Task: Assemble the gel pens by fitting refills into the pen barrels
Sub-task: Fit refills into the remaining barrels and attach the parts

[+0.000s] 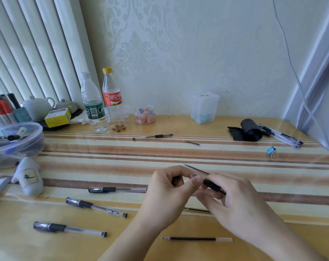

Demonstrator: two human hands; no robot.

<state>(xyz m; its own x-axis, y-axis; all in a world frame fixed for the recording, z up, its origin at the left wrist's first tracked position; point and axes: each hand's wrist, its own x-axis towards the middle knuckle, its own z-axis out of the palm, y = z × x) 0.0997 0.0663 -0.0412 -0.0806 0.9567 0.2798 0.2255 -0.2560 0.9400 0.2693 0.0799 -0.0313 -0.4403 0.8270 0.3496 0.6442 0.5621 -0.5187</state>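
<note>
My right hand (235,202) grips a pen barrel with a black grip (213,185), its tip pointing up-left. My left hand (165,193) pinches the barrel's tip end with thumb and forefinger and holds a small dark piece (176,180) in its curled fingers. A thin refill (195,168) lies on the table just behind the hands. Another refill (197,239) lies near the front edge. Three capped pens (95,207) lie to the left. An uncapped pen (152,136) and a short refill (191,142) lie further back.
A bundle of pens (280,135) and a black roll (251,129) sit at the back right, with a blue binder clip (271,151) nearby. Two bottles (103,102), a candy jar (144,115) and a clear box (204,108) stand by the wall. A plastic tub (14,142) sits left.
</note>
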